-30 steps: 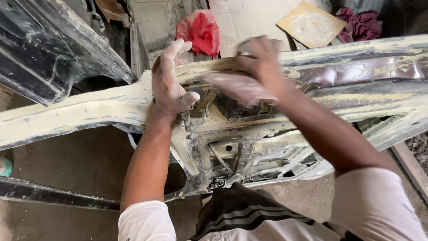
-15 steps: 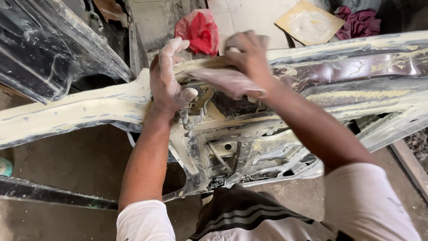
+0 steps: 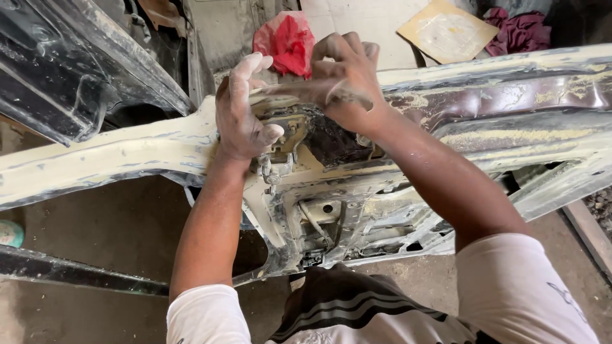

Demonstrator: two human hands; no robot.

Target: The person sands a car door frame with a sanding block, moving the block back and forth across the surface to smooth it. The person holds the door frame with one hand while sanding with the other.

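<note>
Two dust-coated hands working on a filler-covered car body panel (image 3: 446,121) lying across the centre of the frame.

The left hand (image 3: 241,111) is lying flat and open on the pale ridge of the panel, fingers extended upward and thumb spread, apparently steadying the piece. The right hand (image 3: 347,79) is curling tightly around a worn sheet of sandpaper (image 3: 299,89), pressing it against the panel's upper edge just beside the left hand; the bent grip is likely concentrating pressure on the edge. A red rag (image 3: 287,39) and a piece of cardboard (image 3: 446,28) are lying on the floor (image 3: 76,229) along the upper part of the frame.
</note>
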